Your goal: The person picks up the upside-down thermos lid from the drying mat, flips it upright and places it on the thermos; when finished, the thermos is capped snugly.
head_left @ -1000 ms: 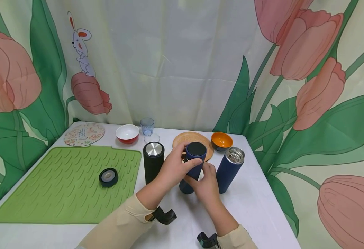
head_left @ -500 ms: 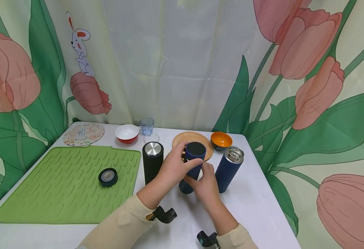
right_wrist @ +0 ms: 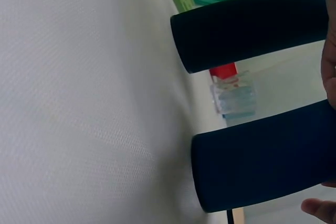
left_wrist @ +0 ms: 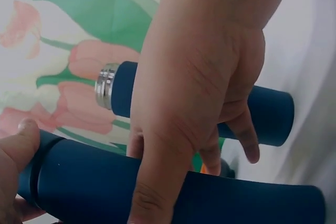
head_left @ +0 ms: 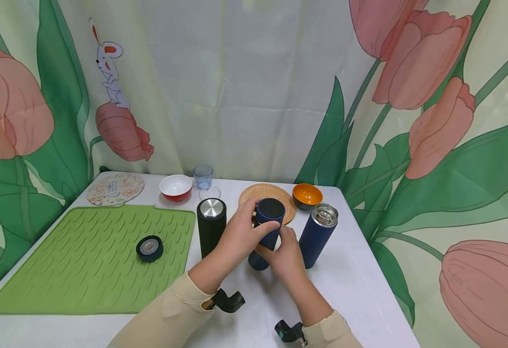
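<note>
The lidded blue flask [head_left: 269,240] stands near upright over the right half of the worktop [head_left: 358,299], between two other flasks; whether its base bears on the cloth cannot be settled from these views. The left grip [head_left: 242,233], a bare hand, is curled around its upper end, thumb across the near side. The right grip [head_left: 287,253] holds the body lower down, its thumb laid across the flask and some fingers hanging loose on the far side (the left wrist view shows these best). Just to the right stands the uncapped blue flask [head_left: 317,246], its steel mouth exposed. To the left, apart from the held one, stands the black flask [head_left: 211,234] with a silver-topped cap. A dark round lid [head_left: 149,249] lies on the green mat [head_left: 84,285], which covers much of the worktop's left side. Along the back, from left to right, are a patterned round mat [head_left: 115,189], a red bowl [head_left: 176,197] with white interior, a bluish glass [head_left: 203,177] with a clear disc [head_left: 209,193] before it, a round wooden board [head_left: 264,190] and an orange bowl [head_left: 307,195] with a dark exterior. Behind hangs a tulip-printed curtain [head_left: 245,121].
</note>
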`<state>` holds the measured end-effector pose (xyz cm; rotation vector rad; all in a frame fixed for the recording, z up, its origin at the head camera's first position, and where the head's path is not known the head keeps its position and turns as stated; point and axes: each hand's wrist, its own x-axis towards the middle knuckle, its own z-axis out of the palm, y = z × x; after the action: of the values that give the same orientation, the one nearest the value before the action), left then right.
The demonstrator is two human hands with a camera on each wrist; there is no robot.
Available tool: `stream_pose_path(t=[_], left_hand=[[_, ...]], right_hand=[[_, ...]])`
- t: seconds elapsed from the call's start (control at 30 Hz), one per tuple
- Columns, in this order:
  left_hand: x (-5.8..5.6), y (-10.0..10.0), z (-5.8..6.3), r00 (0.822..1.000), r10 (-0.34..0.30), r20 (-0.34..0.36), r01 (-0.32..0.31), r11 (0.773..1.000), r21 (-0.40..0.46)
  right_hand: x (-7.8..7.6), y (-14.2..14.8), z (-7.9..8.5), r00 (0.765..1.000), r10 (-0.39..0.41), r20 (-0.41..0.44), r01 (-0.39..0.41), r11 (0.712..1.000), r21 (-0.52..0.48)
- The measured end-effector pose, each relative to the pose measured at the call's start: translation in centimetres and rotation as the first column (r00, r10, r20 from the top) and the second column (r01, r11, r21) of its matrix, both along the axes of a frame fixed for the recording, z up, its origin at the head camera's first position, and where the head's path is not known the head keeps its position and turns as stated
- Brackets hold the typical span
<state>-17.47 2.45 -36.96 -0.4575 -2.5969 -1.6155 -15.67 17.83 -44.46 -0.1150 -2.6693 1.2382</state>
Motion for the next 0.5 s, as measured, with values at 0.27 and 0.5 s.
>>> stream_pose_path(t=[0.27,0.5], left_hand=[[-0.24,-0.74,-0.19,0.997,-0.073,0.024,0.073,0.997,0.032],[-0.17,-0.17,0.11,0.999,0.000,0.046,-0.001,1.000,0.022]], right_hand=[[-0.05,-0.18,0.20,1.000,0.012,-0.009,-0.012,1.000,-0.009],[-0.05,-0.10,0.22,1.000,0.000,0.020,-0.001,1.000,0.029]])
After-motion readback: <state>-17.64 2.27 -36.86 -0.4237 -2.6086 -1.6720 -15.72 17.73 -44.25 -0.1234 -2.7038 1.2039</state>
